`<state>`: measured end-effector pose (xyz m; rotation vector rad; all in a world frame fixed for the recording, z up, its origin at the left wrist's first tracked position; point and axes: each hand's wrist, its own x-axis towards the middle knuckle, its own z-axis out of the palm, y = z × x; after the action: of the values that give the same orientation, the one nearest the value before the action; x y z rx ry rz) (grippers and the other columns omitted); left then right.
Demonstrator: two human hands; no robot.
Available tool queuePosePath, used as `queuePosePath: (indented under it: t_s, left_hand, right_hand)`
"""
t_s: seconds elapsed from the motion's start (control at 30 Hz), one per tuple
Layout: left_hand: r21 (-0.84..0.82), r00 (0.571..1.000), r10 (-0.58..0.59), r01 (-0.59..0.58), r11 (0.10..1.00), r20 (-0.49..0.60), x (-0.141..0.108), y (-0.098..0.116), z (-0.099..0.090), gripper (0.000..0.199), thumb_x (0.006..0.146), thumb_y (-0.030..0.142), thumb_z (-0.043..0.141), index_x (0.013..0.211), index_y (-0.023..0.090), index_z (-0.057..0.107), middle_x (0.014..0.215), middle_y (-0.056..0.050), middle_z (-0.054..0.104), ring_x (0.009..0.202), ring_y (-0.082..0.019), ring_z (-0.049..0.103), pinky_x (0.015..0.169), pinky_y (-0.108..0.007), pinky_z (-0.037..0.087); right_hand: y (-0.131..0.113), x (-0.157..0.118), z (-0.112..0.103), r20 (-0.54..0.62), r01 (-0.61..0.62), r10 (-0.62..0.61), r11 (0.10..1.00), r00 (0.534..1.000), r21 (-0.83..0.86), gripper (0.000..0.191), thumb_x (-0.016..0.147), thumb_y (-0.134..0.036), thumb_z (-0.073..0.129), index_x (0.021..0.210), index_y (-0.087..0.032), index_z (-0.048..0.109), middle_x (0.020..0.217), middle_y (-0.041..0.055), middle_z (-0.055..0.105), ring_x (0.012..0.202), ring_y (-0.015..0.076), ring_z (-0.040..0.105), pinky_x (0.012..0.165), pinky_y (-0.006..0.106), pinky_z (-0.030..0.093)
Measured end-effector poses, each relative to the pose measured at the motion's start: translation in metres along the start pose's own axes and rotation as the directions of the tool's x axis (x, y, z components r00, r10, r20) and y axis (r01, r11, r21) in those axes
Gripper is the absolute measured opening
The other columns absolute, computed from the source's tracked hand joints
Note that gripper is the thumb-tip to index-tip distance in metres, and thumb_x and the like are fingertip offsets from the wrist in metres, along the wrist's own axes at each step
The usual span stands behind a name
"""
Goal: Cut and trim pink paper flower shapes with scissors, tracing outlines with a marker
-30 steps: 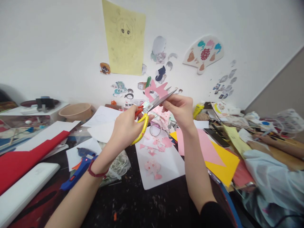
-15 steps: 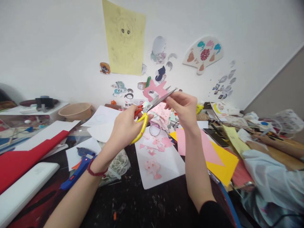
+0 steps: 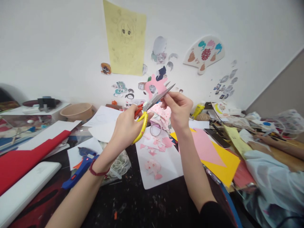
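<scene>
My left hand (image 3: 125, 123) is closed round the handles of a pair of scissors (image 3: 143, 128), one yellow and one red. The blades point up and to the right, slightly parted, across a pink paper cutout (image 3: 161, 85). That cutout has a spiky outline and a gap in its middle. Near the blade tips, my right hand (image 3: 179, 107) pinches the lower right edge of the paper between thumb and fingers. Below both hands, pink paper scraps (image 3: 153, 166) lie on a white sheet (image 3: 167, 172), and a roll of tape (image 3: 155, 129) stands at its top.
On the left are a blue glue gun (image 3: 82, 167), a white box-like object (image 3: 30, 177) and red card (image 3: 35, 152). Pink paper (image 3: 206, 147) and yellow paper (image 3: 231, 164) lie to the right. Further right is another person's sleeve (image 3: 273, 177). Behind rises a wall with pictures.
The pink cutout has turned a little and shifted slightly up and right against the blades. My right hand has moved slightly left. The scissors remain in my left hand.
</scene>
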<state>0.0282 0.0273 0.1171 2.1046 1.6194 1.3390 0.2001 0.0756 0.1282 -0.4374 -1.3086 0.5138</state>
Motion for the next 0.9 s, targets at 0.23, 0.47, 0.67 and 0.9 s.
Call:
queuePosePath:
  t_s: [0.23, 0.47, 0.67, 0.9]
  left_hand:
    - [-0.016, 1.0, 0.008, -0.008, 1.0, -0.016, 0.001, -0.002, 0.0, 0.037, 0.082, 0.055, 0.06, 0.075, 0.022, 0.044, 0.075, 0.0, 0.061, 0.065, -0.015, 0.051, 0.061, -0.028, 0.035]
    - [-0.019, 1.0, 0.0, 0.0, 1.0, -0.022, 0.001, -0.001, -0.001, 0.038, 0.083, 0.053, 0.06, 0.072, 0.022, 0.04, 0.069, 0.002, 0.057, 0.06, -0.013, 0.045, 0.058, -0.027, 0.033]
    - [-0.005, 1.0, 0.005, -0.006, 1.0, -0.016, 0.002, -0.002, -0.002, 0.036, 0.081, 0.054, 0.061, 0.076, 0.022, 0.045, 0.075, 0.0, 0.062, 0.065, -0.015, 0.05, 0.06, -0.028, 0.035]
    - [0.009, 1.0, 0.01, -0.01, 1.0, -0.011, 0.0, -0.001, 0.0, 0.039, 0.082, 0.055, 0.061, 0.074, 0.022, 0.042, 0.072, 0.001, 0.06, 0.062, -0.014, 0.048, 0.059, -0.028, 0.033]
  right_hand:
    - [0.006, -0.007, 0.01, -0.066, -0.026, 0.022, 0.998, 0.998, -0.059, 0.019, 0.083, -0.041, 0.072, 0.087, -0.023, 0.07, 0.072, -0.0004, 0.068, 0.058, 0.0113, 0.06, 0.055, 0.028, 0.051]
    - [0.008, -0.011, 0.019, -0.092, -0.027, 0.028, 1.0, 0.995, 0.014, 0.017, 0.083, -0.038, 0.072, 0.084, -0.022, 0.069, 0.067, -0.0019, 0.065, 0.058, 0.0108, 0.061, 0.056, 0.027, 0.052]
    - [0.003, -0.005, 0.012, -0.039, -0.086, 0.086, 0.996, 0.996, 0.009, 0.019, 0.079, -0.039, 0.076, 0.083, -0.021, 0.069, 0.069, -0.0012, 0.068, 0.057, 0.0109, 0.061, 0.055, 0.027, 0.052]
    - [0.0, 0.0, 0.002, -0.028, -0.036, 0.036, 0.999, 0.999, -0.006, 0.017, 0.078, -0.038, 0.077, 0.082, -0.022, 0.071, 0.073, -0.0007, 0.07, 0.057, 0.0107, 0.062, 0.054, 0.026, 0.051]
